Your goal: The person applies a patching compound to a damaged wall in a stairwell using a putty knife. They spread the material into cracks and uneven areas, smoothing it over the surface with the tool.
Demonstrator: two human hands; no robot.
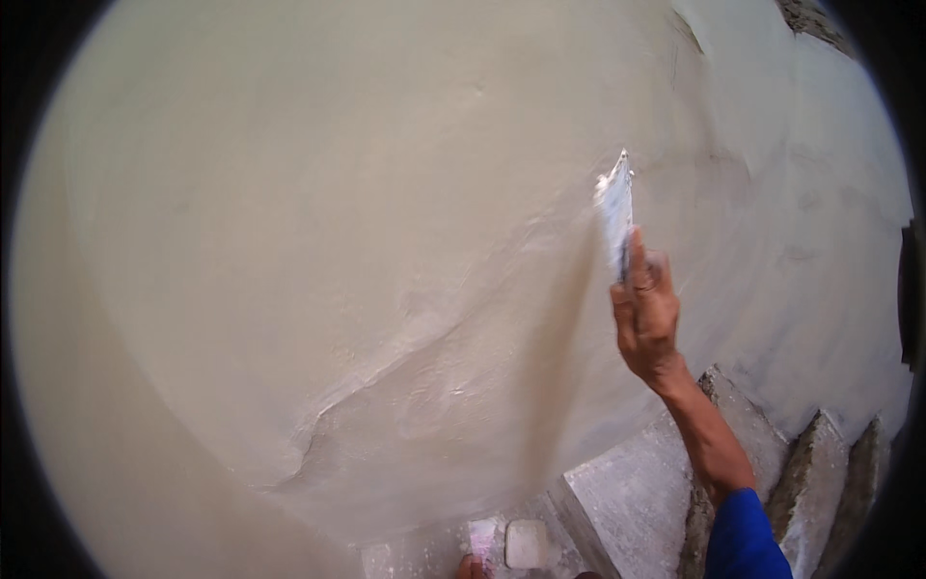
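My right hand (648, 314) is closed round the handle of a plastering trowel (615, 203), seen nearly edge-on. White plaster clings to its blade, and the tip points up the wall. Behind it spreads the pale plastered wall (289, 222), with a ridge of wet plaster (386, 367) slanting across its lower middle. The blade is close to the surface; whether it touches I cannot tell. At the lower edge, part of my left hand (471, 567) shows, its fingers at a small flat piece (482, 540) smeared white. Most of that hand is out of the picture.
Concrete stair steps (637, 492) with rough edges climb along the lower right, close below my right forearm. A pale block with rounded corners (526, 543) lies at the bottom. Rough bare masonry (815, 21) shows at the upper right, and a dark edge (909, 294) at the far right.
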